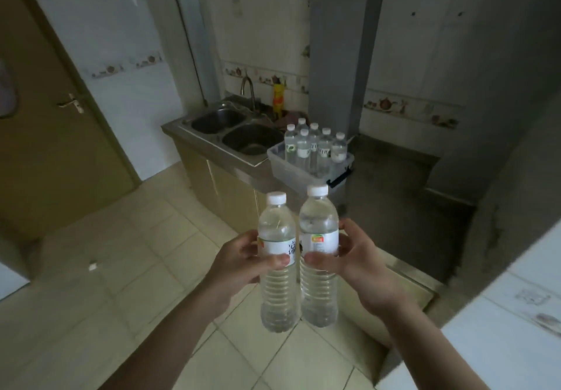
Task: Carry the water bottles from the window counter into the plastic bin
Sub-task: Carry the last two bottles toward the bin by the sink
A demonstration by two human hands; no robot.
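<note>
Head: hands [243, 263] round 2 bottles [277, 263]

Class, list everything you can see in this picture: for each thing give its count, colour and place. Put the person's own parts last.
held water bottles: 2, clear with white caps, upright side by side, left bottle, right bottle
plastic bin: 1, translucent, at the right end of the sink unit
bottles in the bin: 6 caps visible, clear with white caps, standing upright
double sink: 1, steel, two basins
tap: 1, metal, behind the sink
yellow bottle: 1, behind the sink
door: 1, brown, left
floor tiles: cream
left hand: grips the left bottle
right hand: grips the right bottle
</note>
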